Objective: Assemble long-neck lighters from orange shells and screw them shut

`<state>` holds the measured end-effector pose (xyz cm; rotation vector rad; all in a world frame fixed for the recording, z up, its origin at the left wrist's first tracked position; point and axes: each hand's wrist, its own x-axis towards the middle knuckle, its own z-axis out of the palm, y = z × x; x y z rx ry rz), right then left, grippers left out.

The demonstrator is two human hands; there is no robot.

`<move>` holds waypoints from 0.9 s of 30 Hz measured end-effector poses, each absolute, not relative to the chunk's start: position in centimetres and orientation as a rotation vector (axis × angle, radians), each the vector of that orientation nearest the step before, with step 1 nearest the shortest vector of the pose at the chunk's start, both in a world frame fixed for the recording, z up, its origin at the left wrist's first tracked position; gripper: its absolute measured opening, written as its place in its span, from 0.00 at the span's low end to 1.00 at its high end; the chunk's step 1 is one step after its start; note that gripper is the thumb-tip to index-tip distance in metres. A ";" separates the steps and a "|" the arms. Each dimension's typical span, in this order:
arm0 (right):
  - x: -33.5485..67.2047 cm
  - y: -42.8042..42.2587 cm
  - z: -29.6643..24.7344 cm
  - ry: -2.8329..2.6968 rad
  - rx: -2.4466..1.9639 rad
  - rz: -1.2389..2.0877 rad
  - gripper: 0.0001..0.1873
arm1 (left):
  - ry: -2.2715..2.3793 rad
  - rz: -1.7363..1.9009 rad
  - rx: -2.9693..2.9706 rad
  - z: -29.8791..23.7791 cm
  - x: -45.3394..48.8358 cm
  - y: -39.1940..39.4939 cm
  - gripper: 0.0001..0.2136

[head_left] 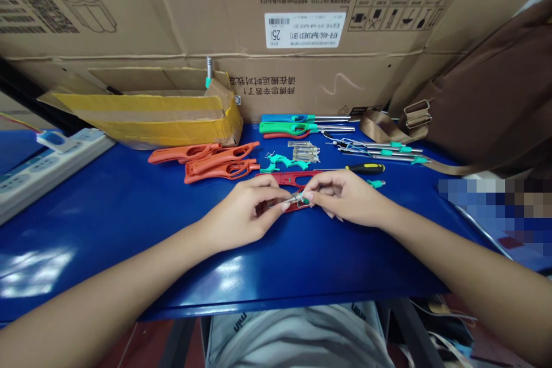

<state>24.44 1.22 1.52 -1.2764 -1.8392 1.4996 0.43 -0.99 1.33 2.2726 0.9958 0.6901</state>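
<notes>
My left hand (250,213) and my right hand (340,195) meet over the blue table (129,207), both pinched on a small metal part (296,198) with a teal bit at its end. Under my fingers lies a red lighter half-shell (287,178). Orange lighter shells (211,161) lie in a pile just beyond my left hand. Teal trigger pieces (284,162) and a small heap of metal parts (305,152) sit behind the red shell. A black and yellow screwdriver (366,168) lies beyond my right hand.
A taped cardboard box (164,112) stands at the back left, big cartons behind. Finished blue and green lighters (302,123) and metal tubes with teal ends (383,152) lie at the back right. A white power strip (38,161) lies at the left, a brown bag (487,109) at the right.
</notes>
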 end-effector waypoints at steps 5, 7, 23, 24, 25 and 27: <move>24.7 1.2 2.0 -1.924 -1.260 1.433 0.12 | 0.987 0.706 2.328 1.3 0.2 -0.8 0.11; 24.7 1.2 2.0 -1.928 -1.248 1.418 0.13 | 0.994 0.725 2.340 1.2 0.2 -0.7 0.11; 24.6 1.5 1.1 -1.887 -1.230 1.365 0.15 | 0.970 0.776 2.375 0.9 0.6 -1.3 0.11; 24.6 1.4 1.1 -1.888 -1.226 1.362 0.14 | 0.969 0.777 2.373 1.0 0.6 -1.3 0.11; 24.6 1.4 1.0 -1.885 -1.219 1.364 0.14 | 0.966 0.783 2.371 1.0 0.6 -1.3 0.11; 24.6 1.4 0.9 -1.873 -1.209 1.376 0.14 | 0.953 0.793 2.375 1.0 0.7 -1.3 0.10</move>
